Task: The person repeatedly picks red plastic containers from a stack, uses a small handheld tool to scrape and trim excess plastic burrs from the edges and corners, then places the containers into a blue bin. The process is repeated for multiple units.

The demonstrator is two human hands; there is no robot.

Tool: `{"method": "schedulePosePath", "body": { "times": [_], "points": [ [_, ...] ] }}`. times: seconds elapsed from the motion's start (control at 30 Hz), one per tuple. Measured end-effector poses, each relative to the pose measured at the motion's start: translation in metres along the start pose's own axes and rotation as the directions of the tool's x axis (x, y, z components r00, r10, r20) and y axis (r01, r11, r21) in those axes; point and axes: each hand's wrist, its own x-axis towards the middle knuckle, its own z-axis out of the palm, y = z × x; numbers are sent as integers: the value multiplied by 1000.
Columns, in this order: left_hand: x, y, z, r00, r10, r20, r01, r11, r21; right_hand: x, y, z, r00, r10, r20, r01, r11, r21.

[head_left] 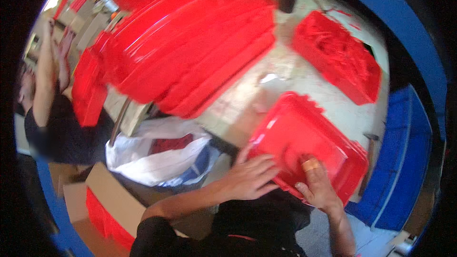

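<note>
While seemingly steadying red plastic tray (309, 126) with left grip (250, 178) spread at edge and right grip (321, 188) unclear in closure, likely needs balanced support next.

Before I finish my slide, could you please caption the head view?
Left hand at the rim of a red plastic tray, right hand over its interior, red scrap-filled bin beyond.

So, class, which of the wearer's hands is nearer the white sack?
Left. The left hand is at the red tray's left side, towards the sack; the right hand is farther right, over the tray's inside.
</note>
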Motion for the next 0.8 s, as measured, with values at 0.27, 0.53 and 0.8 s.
{"method": "schedulePosePath", "body": {
  "times": [0.27, 0.53, 0.8],
  "points": [
    [-70, -71, -72, 838, -316, -444, 357, 934, 8, 5, 5, -50, 940, 209, -268, -175, 974, 146],
    [6, -24, -59, 939, -24, -344, -45, 981, -190, 1, 14, -49, 910, 342, -234, -363, 930, -53],
    [199, 27, 16, 854, 520, -12, -510, 834, -211, -41, 0, -22, 847, 327, -419, -351, 936, 22]
  ]
}}
